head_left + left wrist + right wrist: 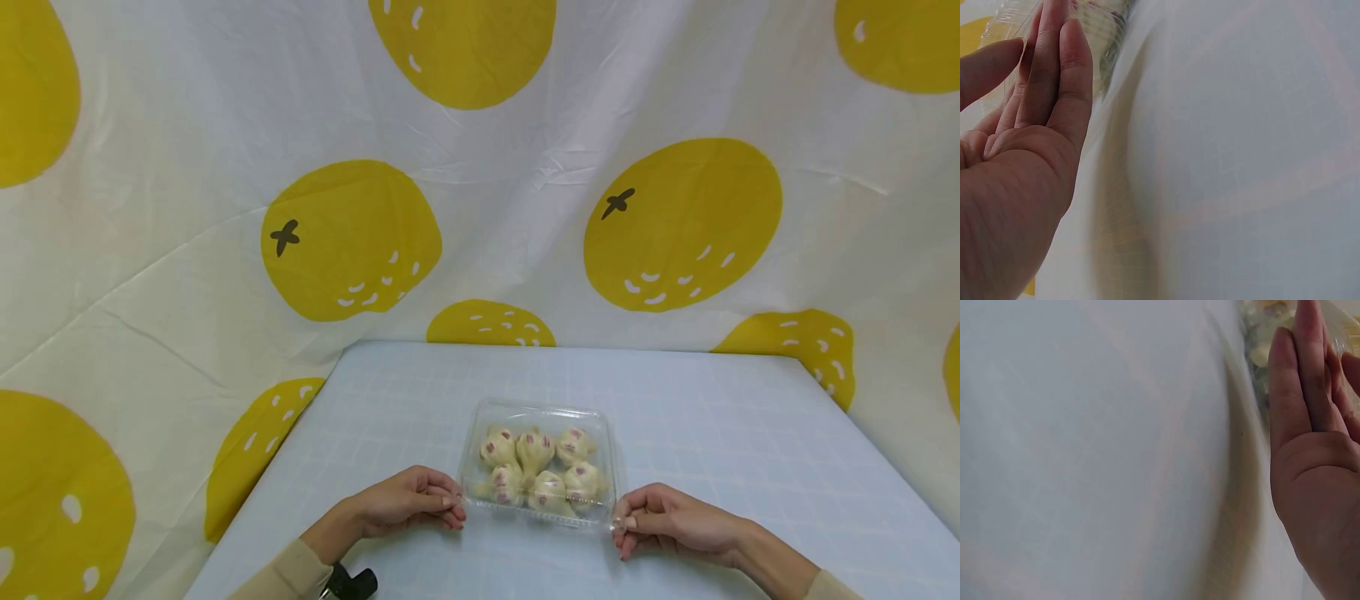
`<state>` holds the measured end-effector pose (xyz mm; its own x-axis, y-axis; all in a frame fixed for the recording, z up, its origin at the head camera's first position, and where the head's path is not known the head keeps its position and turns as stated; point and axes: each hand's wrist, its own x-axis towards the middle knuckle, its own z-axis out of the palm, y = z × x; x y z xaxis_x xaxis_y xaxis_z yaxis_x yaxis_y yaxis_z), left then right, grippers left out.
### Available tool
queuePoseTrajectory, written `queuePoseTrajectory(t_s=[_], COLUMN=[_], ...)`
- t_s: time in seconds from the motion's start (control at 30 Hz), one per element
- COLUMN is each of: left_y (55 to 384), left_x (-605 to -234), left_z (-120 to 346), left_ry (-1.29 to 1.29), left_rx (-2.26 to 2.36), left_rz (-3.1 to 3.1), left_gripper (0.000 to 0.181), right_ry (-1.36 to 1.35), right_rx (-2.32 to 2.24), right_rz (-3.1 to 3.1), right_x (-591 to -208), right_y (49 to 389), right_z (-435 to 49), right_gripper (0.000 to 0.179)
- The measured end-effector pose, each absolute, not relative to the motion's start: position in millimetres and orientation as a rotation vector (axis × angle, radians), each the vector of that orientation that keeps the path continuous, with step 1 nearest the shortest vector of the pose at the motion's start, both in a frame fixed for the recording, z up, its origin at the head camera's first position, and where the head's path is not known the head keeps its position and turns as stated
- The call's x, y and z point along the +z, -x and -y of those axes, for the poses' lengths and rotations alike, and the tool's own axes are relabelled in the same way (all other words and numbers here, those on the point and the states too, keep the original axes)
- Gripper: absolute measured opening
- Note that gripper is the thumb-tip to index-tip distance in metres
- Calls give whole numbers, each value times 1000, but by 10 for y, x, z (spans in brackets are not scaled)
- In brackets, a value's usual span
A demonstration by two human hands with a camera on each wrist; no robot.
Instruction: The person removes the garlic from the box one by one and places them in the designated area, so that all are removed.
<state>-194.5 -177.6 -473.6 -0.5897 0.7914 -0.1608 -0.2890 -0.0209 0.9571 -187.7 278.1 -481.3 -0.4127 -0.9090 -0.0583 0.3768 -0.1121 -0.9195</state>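
A clear plastic container (540,408) lies on the table, its lid down over several cream, garlic-like bulbs (536,450) with reddish marks. At its front left corner my left hand (412,500) pinches the plastic edge between thumb and fingers. My right hand (678,525) pinches the front right corner in the same way. In the left wrist view, the thumb (991,69) meets the thin clear rim beside the fingers. The right wrist view shows the right hand's fingers (1288,387) alongside the container, part of whose rim is hidden behind them.
A pale blue checked cloth (405,375) covers the table. Behind it hangs a white curtain (510,208) with large yellow fruit prints, which also runs along both sides. A black device (351,582) is at the left wrist.
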Motion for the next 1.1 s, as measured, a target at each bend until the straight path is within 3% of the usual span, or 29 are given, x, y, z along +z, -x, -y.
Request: queuePoseTrajectory(t_s=[0.2, 0.7, 1.1], left_y=[1948, 1936, 1926], left_x=[-4757, -4783, -4778], left_z=[1779, 1761, 1769], left_ry=[-547, -514, -521], left_rx=[1737, 1746, 1749], left_rz=[-1462, -1454, -1394], left_gripper=[31, 16, 17], right_ry=[657, 718, 600], right_rx=[-1720, -1717, -1630], right_rz=[-1119, -1204, -1318], right_x=[-4837, -4850, -4709], right_y=[1873, 1872, 1915], right_z=[-2769, -2766, -2752], right_gripper=[33, 29, 28])
